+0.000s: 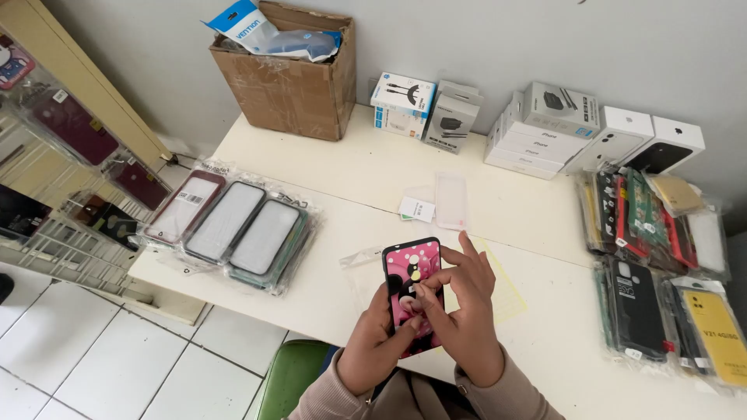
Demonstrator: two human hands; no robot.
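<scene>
A phone with a pink cartoon picture on its screen [410,268] is held upright over the white table's near edge. My left hand [372,346] grips it from below, fingers wrapped round its lower left side. My right hand [464,315] rests against the phone's right side, thumb and forefinger pinched on the middle of the screen. A clear protector sheet [451,201] and a small white card [417,208] lie on the table beyond the phone. Under the phone lie a clear plastic sleeve [359,260] and a pale yellow sheet [506,292].
Three packaged phone cases [231,223] lie at the table's left. More packaged cases [661,264] are stacked at the right. White and grey boxes [537,124] line the wall, beside a cardboard box [288,82]. A green stool [289,377] stands below; a case rack [62,155] stands left.
</scene>
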